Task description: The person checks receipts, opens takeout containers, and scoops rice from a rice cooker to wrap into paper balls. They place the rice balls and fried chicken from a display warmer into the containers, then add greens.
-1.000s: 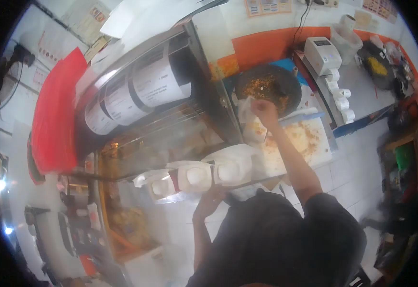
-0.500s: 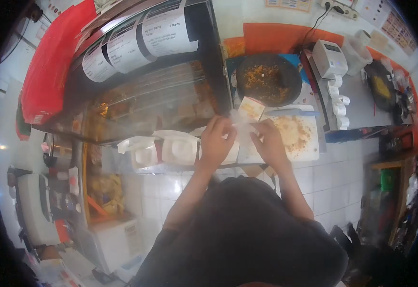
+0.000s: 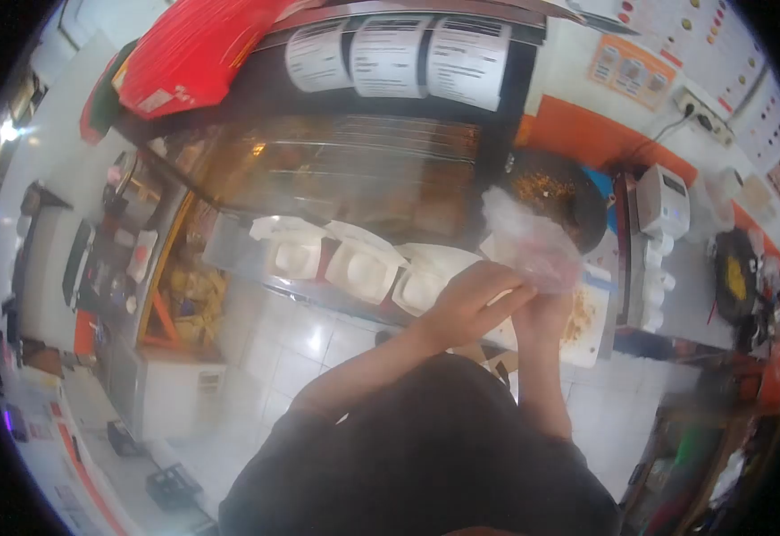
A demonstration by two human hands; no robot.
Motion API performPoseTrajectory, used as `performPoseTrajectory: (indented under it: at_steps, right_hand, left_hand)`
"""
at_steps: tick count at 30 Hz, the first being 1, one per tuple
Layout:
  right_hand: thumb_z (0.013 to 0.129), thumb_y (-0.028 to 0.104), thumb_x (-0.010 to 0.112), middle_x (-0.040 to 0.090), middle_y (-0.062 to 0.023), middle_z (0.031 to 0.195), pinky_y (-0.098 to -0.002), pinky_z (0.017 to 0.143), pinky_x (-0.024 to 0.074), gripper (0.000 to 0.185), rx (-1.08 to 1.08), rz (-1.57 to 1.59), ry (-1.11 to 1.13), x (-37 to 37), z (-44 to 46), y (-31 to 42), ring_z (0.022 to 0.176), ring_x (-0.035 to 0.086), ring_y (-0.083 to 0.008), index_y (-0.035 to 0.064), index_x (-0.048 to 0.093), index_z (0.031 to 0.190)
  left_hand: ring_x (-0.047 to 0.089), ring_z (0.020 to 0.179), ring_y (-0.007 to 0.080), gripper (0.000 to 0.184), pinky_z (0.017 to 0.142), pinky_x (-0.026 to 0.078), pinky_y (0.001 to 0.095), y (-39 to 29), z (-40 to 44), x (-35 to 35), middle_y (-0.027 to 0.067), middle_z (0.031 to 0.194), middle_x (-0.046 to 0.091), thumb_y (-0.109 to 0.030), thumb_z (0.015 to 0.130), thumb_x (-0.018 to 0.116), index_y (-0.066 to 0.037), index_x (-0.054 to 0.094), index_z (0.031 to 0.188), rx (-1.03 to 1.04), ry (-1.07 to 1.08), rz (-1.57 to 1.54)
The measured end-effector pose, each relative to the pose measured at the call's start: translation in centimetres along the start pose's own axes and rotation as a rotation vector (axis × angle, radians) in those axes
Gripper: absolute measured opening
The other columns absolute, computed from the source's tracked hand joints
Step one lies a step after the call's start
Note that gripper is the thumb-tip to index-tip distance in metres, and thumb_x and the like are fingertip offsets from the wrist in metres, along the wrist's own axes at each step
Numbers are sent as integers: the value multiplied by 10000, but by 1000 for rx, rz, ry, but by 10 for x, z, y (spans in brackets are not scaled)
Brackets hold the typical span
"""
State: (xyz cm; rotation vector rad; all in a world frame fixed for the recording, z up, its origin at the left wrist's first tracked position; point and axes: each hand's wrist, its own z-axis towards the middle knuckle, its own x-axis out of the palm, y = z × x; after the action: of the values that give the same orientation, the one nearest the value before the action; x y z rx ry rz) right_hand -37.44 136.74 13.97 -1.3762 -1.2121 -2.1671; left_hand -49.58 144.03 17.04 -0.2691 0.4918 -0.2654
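A thin, cloudy plastic bag is held up in front of the dark pan, above the bench, and its lower end is met by both hands. The fingers of the right hand are covered by the bag; a pinkish shape is seen through the plastic, but whether they are spread or closed cannot be told. The fingers of the left hand are laid close together and reached across to the bag's lower edge; whether plastic is pinched by their tips is too blurred to tell. Part of the pan, in which browned bits are held, is hidden by the bag, as is much of the stained white board. To the left, three open white cartons are lined up along the bench, the nearest partly covered by the left hand. The print on the paper slips above them cannot be read. The lower part of the view is blocked by a dark shirt. In the earlier frame, the bag was bunched small between the fingertips of both hands; now it is opened out and raised over the right hand, and the view has been turned.
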Motion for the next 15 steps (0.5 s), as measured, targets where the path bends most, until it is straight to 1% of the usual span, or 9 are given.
performPoseTrajectory:
  at_steps: [1, 3, 4, 5, 7, 10, 12, 14, 15]
  right_hand:
    - [1006, 363, 536, 591, -175, 1310, -429, 1072, 436, 470, 15, -6, 17, 0, -1, 1, 1218, 565, -301, 11, 538, 1317]
    - [1020, 358, 494, 563, -196, 1346, -456, 1107, 403, 478, 207, 161, 114, 18, -3, 7, 1264, 535, -331, 12, 514, 1349]
    - [1020, 358, 494, 563, -196, 1346, -456, 1107, 403, 478, 216, 155, 128, 15, -2, 5, 1264, 535, -331, 12, 514, 1349]
    - [1021, 345, 489, 558, -200, 1349, -449, 1100, 410, 478, 75, -298, 123, 10, -2, 1, 1268, 534, -331, 9, 498, 1361]
    - [1021, 332, 484, 552, -204, 1352, -443, 1094, 417, 479, -77, -746, 127, 7, -3, -2, 1272, 533, -331, 7, 482, 1373]
    - [1010, 321, 492, 549, -193, 1351, -421, 1068, 439, 494, -47, -645, 55, 9, -4, -3, 1251, 548, -312, 8, 462, 1391]
    - [982, 488, 509, 538, -171, 1367, -411, 1066, 435, 617, 23, -625, 51, 0, 1, -2, 1247, 546, -290, 24, 471, 1387]
    - [968, 571, 517, 532, -159, 1376, -406, 1065, 433, 683, 59, -620, 53, -11, 3, -1, 1246, 545, -279, 31, 475, 1385]
    - [934, 662, 489, 486, -171, 1430, -437, 1096, 394, 789, 88, -364, 146, -19, -1, 1, 1297, 499, -292, 63, 423, 1444]
  left_hand:
    - [663, 847, 283, 305, 722, 562, 382, -2, 2, -4, 123, 956, 657, -38, 703, 740, 12, 713, 1002, -5, -17, 14]
    - [666, 850, 280, 308, 724, 563, 381, -4, 6, -11, 120, 969, 661, -45, 686, 730, 8, 717, 989, 30, -12, -12]
    - [666, 850, 280, 308, 724, 563, 381, -4, 5, -13, 120, 969, 661, -45, 686, 730, 8, 717, 989, 31, -26, -1]
    - [667, 850, 280, 312, 720, 562, 384, -5, 2, -14, 123, 972, 662, -43, 682, 731, 6, 717, 990, 49, -14, -48]
    - [667, 850, 281, 316, 716, 561, 386, -9, -1, -15, 125, 976, 662, -41, 677, 732, 4, 717, 990, 67, -7, -87]
    - [672, 859, 281, 298, 695, 557, 387, -16, -2, -9, 123, 981, 667, -33, 675, 739, -1, 710, 970, 66, -35, -150]
    - [673, 859, 270, 259, 684, 554, 379, -15, -4, 0, 106, 966, 665, -23, 689, 737, -5, 700, 944, -50, -76, -62]
    - [672, 853, 263, 253, 681, 551, 375, -9, -8, 5, 100, 955, 660, -19, 698, 734, -4, 692, 947, -70, -56, -30]
    - [671, 846, 256, 247, 678, 548, 370, -8, -9, 7, 94, 944, 655, -14, 708, 731, -4, 684, 950, -94, -31, 1]
